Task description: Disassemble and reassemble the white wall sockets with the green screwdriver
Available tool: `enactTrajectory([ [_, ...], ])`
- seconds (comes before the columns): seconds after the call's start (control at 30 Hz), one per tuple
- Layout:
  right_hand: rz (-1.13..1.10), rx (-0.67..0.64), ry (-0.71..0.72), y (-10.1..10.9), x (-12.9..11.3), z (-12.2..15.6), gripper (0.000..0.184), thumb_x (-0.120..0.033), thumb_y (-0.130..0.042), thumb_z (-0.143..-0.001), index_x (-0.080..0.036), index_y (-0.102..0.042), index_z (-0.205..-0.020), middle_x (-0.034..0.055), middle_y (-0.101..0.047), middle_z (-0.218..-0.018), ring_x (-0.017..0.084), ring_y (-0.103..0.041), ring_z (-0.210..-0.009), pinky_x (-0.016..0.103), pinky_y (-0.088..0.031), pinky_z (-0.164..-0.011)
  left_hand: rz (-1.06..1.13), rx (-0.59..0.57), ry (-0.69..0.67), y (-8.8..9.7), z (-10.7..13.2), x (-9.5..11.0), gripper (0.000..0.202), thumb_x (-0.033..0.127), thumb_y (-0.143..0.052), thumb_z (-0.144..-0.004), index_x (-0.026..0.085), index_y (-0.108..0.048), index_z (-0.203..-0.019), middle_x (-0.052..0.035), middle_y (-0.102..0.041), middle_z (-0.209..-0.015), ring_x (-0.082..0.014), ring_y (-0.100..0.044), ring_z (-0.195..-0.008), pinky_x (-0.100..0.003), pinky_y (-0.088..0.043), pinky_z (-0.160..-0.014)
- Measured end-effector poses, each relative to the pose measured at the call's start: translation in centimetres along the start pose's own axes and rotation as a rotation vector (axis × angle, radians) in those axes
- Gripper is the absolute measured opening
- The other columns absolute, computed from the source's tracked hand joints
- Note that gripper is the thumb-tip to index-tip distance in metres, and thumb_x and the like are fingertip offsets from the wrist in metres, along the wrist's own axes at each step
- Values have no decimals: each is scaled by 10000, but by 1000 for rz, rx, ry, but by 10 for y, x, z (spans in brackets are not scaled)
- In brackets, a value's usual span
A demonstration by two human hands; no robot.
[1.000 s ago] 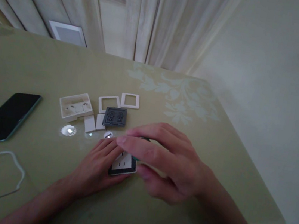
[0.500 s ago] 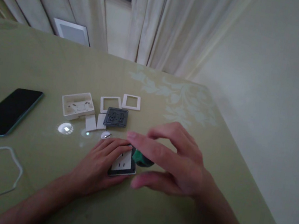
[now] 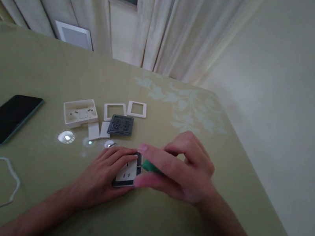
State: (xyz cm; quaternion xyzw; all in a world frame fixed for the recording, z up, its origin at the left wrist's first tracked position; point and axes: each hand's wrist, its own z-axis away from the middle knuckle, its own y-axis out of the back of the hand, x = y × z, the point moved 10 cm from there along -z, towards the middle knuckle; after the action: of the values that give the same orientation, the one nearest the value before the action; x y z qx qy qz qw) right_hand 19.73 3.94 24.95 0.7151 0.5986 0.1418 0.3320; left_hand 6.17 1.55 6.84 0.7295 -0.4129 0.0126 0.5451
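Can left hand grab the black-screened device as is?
Probably not: the left hand is holding the white socket. Otherwise, bare tabletop toward the black-screened device leaves the way free.

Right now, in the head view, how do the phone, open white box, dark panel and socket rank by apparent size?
1. Phone
2. Open white box
3. Dark panel

Unranked: the socket, partly covered by the left hand and nearer the camera.

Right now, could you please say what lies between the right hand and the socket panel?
In the head view, a green tool handle shows between the right hand and the socket panel.
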Motion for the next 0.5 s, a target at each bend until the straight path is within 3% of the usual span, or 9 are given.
enactTrajectory([
  [0.03, 14, -31, 19, -3, -1, 0, 450, -507, -672, -1057, -152, -780, -1311, 84, -747, -1010, 205, -723, -951, 346, -622, -868, -2, 5, -1, 1, 0, 1, 644, 441, -738, -989, 247, -477, -1545, -147, -674, -1480, -392, -640, -1337, -594, -554, -1079],
  [0.1, -63, -177, 40, -16, -4, 1, 422, -376, -504, -1145, -117, -715, -1403, 138, -752, -1273, 224, -730, -1143, 369, -616, -977, -4, 4, 11, 2, -1, 0, 636, 420, -754, -978, 249, -491, -1531, -146, -684, -1463, -388, -648, -1324, -588, -559, -1075],
  [0.13, -92, -207, 33, -19, -4, 1, 389, -320, -492, -1148, -124, -714, -1401, 127, -754, -1299, 204, -732, -1152, 345, -614, -980, -7, 1, 15, 2, -1, 1, 627, 401, -756, -976, 252, -496, -1527, -141, -689, -1457, -382, -654, -1318, -579, -562, -1078],
  [0.2, -25, -102, 32, -8, -3, -1, 289, -347, -641, -1094, -167, -780, -1273, 63, -793, -1060, 164, -746, -971, 295, -617, -882, -15, -5, 27, 3, -2, 1, 603, 368, -753, -978, 256, -506, -1517, -130, -694, -1454, -372, -658, -1319, -565, -564, -1092],
  [0.27, 95, 10, 57, 2, -7, -2, 380, -480, -759, -1010, -162, -798, -1214, 52, -778, -936, 179, -732, -888, 319, -622, -845, -8, -3, 26, 4, -2, 1, 600, 378, -757, -974, 261, -517, -1511, -122, -700, -1448, -373, -662, -1317, -568, -573, -1092],
  [0.33, 54, -118, 72, -11, -9, -2, 437, -431, -606, -1102, -97, -718, -1361, 136, -785, -1244, 223, -735, -1117, 369, -621, -977, 1, 18, 18, 6, -1, 1, 626, 413, -772, -960, 274, -523, -1517, -110, -717, -1419, -375, -674, -1300, -581, -586, -1081],
  [0.4, -47, -251, 49, -25, -7, -1, 404, -293, -486, -1146, -88, -643, -1457, 134, -732, -1414, 192, -709, -1221, 332, -597, -1036, -2, 31, 11, 7, -1, 1, 652, 425, -782, -953, 282, -520, -1532, -107, -714, -1425, -383, -672, -1312, -588, -593, -1077],
  [0.43, -47, -224, 39, -23, -5, -1, 367, -284, -523, -1136, -114, -666, -1428, 100, -776, -1312, 167, -731, -1133, 301, -601, -994, -9, 23, 17, 6, -1, 0, 646, 418, -781, -955, 284, -522, -1532, -104, -704, -1445, -385, -663, -1334, -585, -592, -1084],
  [0.5, 55, -39, 51, -8, -4, -3, 362, -406, -688, -1066, -141, -726, -1310, 36, -800, -972, 156, -728, -887, 290, -607, -880, -16, -3, 36, 3, 0, -2, 613, 395, -775, -964, 282, -534, -1516, -101, -692, -1468, -387, -650, -1359, -579, -586, -1098],
])
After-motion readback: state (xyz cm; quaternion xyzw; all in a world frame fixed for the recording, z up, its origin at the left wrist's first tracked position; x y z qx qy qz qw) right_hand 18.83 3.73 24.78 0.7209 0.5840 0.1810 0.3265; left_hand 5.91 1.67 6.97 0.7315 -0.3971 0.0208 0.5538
